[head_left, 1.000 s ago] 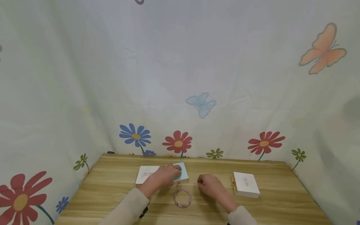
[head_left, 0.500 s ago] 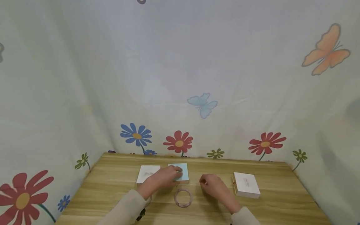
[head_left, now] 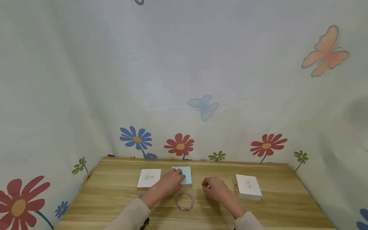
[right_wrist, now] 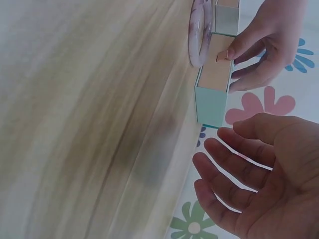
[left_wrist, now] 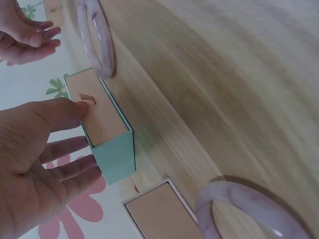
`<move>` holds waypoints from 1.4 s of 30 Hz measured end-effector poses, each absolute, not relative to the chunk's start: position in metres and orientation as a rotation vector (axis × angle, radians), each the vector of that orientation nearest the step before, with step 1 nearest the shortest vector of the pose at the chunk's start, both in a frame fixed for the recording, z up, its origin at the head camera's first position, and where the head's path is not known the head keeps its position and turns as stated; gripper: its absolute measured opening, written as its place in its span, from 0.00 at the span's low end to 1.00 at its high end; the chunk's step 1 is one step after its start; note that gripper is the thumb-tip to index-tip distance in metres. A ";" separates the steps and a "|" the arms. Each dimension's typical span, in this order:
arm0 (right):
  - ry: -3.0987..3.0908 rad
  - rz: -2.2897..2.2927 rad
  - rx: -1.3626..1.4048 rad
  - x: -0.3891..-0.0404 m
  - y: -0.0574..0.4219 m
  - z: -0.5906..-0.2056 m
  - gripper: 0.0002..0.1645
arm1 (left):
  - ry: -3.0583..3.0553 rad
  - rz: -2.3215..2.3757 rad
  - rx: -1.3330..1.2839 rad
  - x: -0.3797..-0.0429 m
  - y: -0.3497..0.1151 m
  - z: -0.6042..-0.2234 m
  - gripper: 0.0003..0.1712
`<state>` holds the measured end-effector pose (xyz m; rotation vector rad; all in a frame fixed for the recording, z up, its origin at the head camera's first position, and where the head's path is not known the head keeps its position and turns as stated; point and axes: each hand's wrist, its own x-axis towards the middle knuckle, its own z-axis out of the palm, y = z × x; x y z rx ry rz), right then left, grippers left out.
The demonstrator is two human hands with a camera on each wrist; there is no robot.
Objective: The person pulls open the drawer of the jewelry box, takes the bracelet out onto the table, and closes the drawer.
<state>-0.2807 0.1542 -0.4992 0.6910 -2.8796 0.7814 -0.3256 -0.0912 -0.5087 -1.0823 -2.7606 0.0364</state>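
A small light blue box (head_left: 187, 175) with a pinkish drawer front lies near the table's far middle. My left hand (head_left: 169, 182) holds it, its thumb at the tab on the drawer front and the fingers over the top. In front of the box lies a pale purple bangle (head_left: 185, 209), closest to me. A second bangle (left_wrist: 244, 193) shows in the left wrist view, by the white box; my left forearm mostly hides it in the head view. To the right of the blue box, my right hand (head_left: 216, 188) hovers or rests with loosely curled fingers, holding nothing.
A white box (head_left: 149, 177) with small lettering lies left of the blue one. Another white box (head_left: 248, 186) is at the right, beyond my right hand. The wooden table (head_left: 276, 210) ends at a flowered cloth backdrop (head_left: 230, 127).
The light blue box, tilted a second ago, now sits straight and slightly apart from the left white box. My left fingers have drawn back a little on it; my right hand has hardly moved.
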 end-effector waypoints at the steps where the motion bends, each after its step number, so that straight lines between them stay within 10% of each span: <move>1: -2.880 0.782 0.697 -0.281 0.153 -0.498 0.05 | -2.767 0.028 -1.086 -0.326 -0.093 -0.507 0.16; 42: -2.819 0.873 0.837 -0.300 0.141 -0.511 0.04 | -2.710 0.098 -1.108 -0.325 -0.086 -0.511 0.19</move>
